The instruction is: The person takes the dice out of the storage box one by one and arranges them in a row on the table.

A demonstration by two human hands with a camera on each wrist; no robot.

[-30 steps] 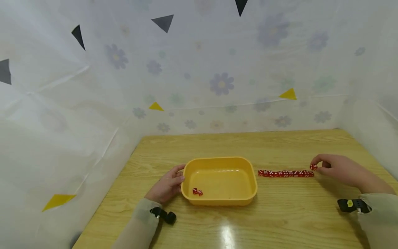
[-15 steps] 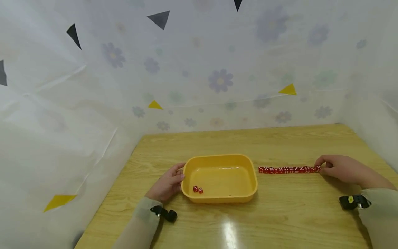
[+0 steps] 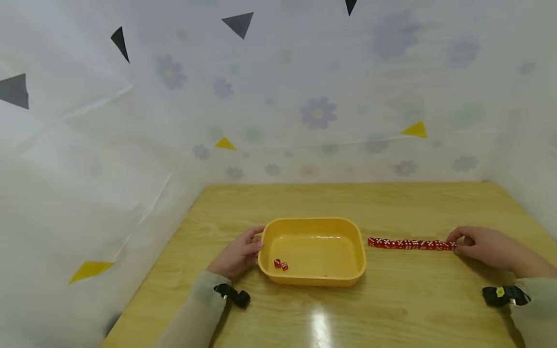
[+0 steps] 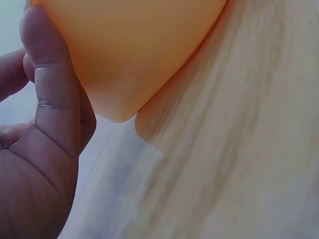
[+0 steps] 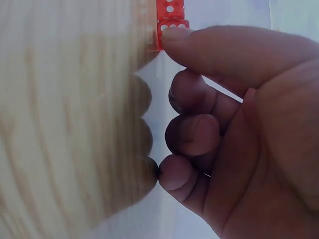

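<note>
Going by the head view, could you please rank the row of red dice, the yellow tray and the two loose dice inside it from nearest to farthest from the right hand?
From the right hand:
1. Row of red dice, touching its fingertips, just to its left.
2. Yellow tray, mid-table, beyond the row's far end.
3. Two loose dice, in the tray's left part, nearer the left hand.

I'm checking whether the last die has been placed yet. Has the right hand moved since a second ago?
Yes. The right hand came down from above the row of red dice to the table, its fingertips now at the row's right end.
</note>
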